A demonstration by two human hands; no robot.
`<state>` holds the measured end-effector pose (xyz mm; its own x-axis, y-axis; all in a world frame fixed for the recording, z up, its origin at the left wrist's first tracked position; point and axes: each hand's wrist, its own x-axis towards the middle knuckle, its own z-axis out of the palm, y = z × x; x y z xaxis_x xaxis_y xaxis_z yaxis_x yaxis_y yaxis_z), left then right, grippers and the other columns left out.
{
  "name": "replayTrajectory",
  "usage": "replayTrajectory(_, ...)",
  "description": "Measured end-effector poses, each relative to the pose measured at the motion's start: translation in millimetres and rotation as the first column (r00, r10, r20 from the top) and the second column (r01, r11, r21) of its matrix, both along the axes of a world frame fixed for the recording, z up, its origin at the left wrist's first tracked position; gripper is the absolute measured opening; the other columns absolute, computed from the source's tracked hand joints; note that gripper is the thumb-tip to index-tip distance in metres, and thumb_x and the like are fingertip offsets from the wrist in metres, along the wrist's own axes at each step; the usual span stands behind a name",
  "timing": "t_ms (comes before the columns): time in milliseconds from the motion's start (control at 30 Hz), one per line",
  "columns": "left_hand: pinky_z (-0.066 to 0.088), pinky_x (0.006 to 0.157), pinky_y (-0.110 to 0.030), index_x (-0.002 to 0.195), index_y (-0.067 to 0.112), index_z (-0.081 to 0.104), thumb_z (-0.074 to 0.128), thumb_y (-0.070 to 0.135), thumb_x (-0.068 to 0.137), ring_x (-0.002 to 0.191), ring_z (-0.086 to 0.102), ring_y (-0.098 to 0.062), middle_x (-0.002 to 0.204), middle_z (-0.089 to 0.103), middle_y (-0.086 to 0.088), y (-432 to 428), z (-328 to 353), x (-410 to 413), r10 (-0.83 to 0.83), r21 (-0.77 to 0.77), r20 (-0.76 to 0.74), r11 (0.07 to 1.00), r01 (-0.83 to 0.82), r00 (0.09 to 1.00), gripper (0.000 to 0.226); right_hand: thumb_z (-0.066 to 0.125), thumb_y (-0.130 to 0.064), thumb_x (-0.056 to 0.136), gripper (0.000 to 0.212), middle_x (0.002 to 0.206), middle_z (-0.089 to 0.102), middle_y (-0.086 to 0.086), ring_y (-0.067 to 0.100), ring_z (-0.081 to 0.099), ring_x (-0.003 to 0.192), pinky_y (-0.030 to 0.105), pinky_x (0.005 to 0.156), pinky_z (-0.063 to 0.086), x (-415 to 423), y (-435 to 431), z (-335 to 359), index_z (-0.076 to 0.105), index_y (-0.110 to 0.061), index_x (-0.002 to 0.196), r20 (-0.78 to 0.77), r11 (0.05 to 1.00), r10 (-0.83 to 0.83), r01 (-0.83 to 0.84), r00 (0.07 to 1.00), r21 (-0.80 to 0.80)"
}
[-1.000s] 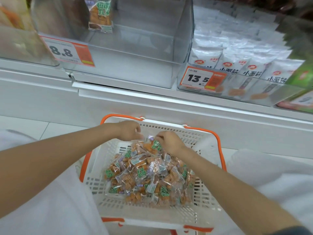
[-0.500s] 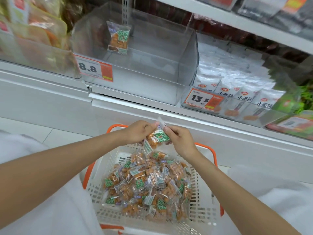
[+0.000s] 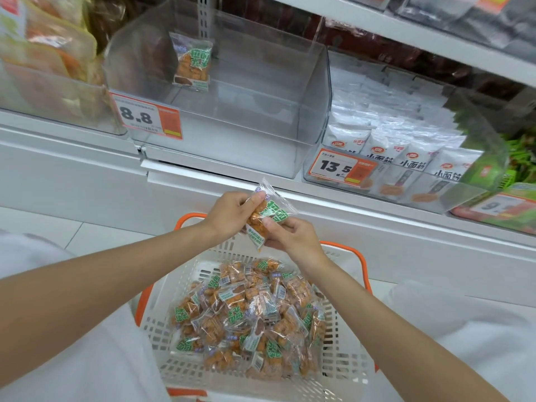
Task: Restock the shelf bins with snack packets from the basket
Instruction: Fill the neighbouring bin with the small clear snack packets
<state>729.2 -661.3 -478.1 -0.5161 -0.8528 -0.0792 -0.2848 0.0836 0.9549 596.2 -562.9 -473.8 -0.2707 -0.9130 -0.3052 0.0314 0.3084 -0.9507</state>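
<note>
Both hands hold one clear snack packet (image 3: 265,217) with orange pieces and a green label, above the basket's far rim. My left hand (image 3: 232,214) pinches its upper left edge. My right hand (image 3: 293,237) grips its lower right end. Below, the white basket (image 3: 345,364) with orange handles holds a heap of several like snack packets (image 3: 246,317). On the shelf above stands a clear bin (image 3: 261,140) with an 8.8 price tag (image 3: 145,117); a single packet (image 3: 191,62) leans upright at its back.
To the right, a bin with a 13.5 tag (image 3: 339,168) is packed with white packets (image 3: 406,152). Green packets (image 3: 519,163) sit further right. A bin of yellow-orange bags (image 3: 49,59) stands on the left. A white shelf front (image 3: 377,216) runs below the bins.
Both hands have lifted one packet out of the basket heap and raised it toward the shelf. The view has tilted up, showing more of the bins.
</note>
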Motion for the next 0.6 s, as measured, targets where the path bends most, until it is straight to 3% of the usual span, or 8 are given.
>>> replayTrajectory(67, 0.054, 0.054, -0.03, 0.069, -0.008, 0.06, 0.049, 0.048, 0.096, 0.056, 0.061, -0.029, 0.062, 0.058, -0.021, 1, 1, -1, 0.038, 0.0, -0.015, 0.999, -0.038, 0.999, 0.063, 0.069, -0.015, 0.089, 0.012, 0.083, 0.075, 0.008, 0.019, 0.073, 0.079, 0.028, 0.074, 0.06, -2, -2, 3, 0.067, -0.003, 0.088, -0.033, 1.0, -0.005, 0.004, 0.999, -0.028)
replayTrajectory(167, 0.057, 0.057, -0.036, 0.069, -0.007, 0.067, 0.055, 0.047, 0.094, 0.056, 0.066, -0.027, 0.062, 0.066, -0.018, -2, 4, 1, 0.101, -0.007, -0.035, 0.995, -0.101, 0.994, 0.061, 0.067, -0.013, 0.09, 0.006, 0.08, 0.075, 0.001, 0.013, 0.072, 0.074, 0.024, 0.069, 0.059, -3, -5, 11, 0.066, -0.008, 0.086, -0.108, 0.998, 0.026, -0.031, 0.994, -0.047)
replayTrajectory(267, 0.058, 0.057, -0.046, 0.065, 0.002, 0.071, 0.06, 0.047, 0.091, 0.057, 0.068, -0.031, 0.061, 0.068, -0.015, -4, 13, 5, 0.156, -0.047, -0.087, 0.986, -0.161, 0.984, 0.053, 0.069, -0.018, 0.089, 0.019, 0.095, 0.073, 0.016, 0.025, 0.072, 0.085, 0.035, 0.081, 0.06, 1, -12, 26, 0.066, -0.001, 0.096, -0.154, 0.996, 0.048, -0.058, 0.987, -0.061)
replayTrajectory(367, 0.052, 0.05, -0.035, 0.056, 0.012, 0.068, 0.063, 0.043, 0.091, 0.049, 0.064, -0.021, 0.053, 0.065, -0.007, -14, 36, 14, 0.223, -0.105, -0.176, 0.964, -0.243, 0.959, 0.047, 0.069, -0.018, 0.089, 0.017, 0.093, 0.073, 0.018, 0.023, 0.073, 0.081, 0.031, 0.076, 0.06, 9, -28, 55, 0.065, -0.002, 0.089, -0.138, 0.992, 0.066, -0.08, 0.988, -0.102)
replayTrajectory(433, 0.054, 0.052, -0.036, 0.059, 0.01, 0.07, 0.061, 0.046, 0.092, 0.05, 0.065, -0.022, 0.055, 0.067, -0.008, -30, 59, 21, 0.218, -0.176, -0.191, 0.952, -0.252, 0.957, 0.05, 0.069, -0.015, 0.089, 0.014, 0.09, 0.073, 0.015, 0.02, 0.072, 0.077, 0.028, 0.071, 0.06, 14, -45, 78, 0.065, -0.002, 0.091, -0.156, 0.984, 0.082, -0.105, 0.984, -0.143)
replayTrajectory(533, 0.057, 0.052, -0.045, 0.064, 0.001, 0.067, 0.057, 0.046, 0.094, 0.052, 0.067, -0.021, 0.055, 0.065, -0.008, -63, 100, 31, 0.178, -0.293, -0.162, 0.931, -0.22, 0.971, 0.055, 0.068, -0.012, 0.089, 0.018, 0.095, 0.072, 0.019, 0.025, 0.07, 0.081, 0.034, 0.076, 0.061, 18, -80, 111, 0.066, 0.004, 0.098, -0.163, 0.97, 0.059, -0.095, 0.985, -0.224)
replayTrajectory(600, 0.054, 0.049, -0.04, 0.058, 0.0, 0.059, 0.057, 0.046, 0.094, 0.046, 0.062, -0.014, 0.049, 0.056, -0.006, -86, 124, 35, 0.199, -0.377, -0.157, 0.893, -0.245, 0.967, 0.059, 0.069, -0.013, 0.089, 0.027, 0.1, 0.071, 0.022, 0.027, 0.07, 0.084, 0.036, 0.077, 0.061, 21, -106, 131, 0.064, 0.009, 0.103, -0.17, 0.96, 0.036, -0.081, 0.985, -0.266)
